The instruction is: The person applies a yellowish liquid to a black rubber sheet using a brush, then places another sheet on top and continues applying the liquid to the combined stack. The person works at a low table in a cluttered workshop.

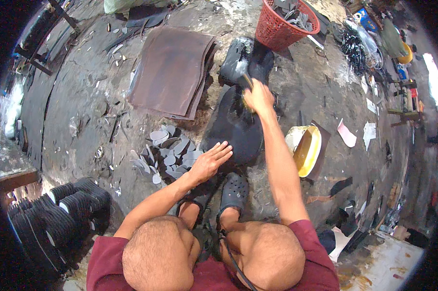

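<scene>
While the left hand [210, 162] lies flat, fingers spread, pinning the black sheet [233, 128] to the floor, the right hand [258, 97], fingers closed, grips a hammer [243, 68] above it, cut pieces [168, 153] alongside.

Both arms stretched out forward
Left hand [210, 161] flat with fingers spread, right hand [258, 96] curled into a closed grip further out.

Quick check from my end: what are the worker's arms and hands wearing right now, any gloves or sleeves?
No gloves: the left hand and the right hand are bare, with no rings, watch or bands visible. Both forearms are uncovered. Short maroon sleeves of a T-shirt end above the elbows. No markings show on the sleeves.
</scene>
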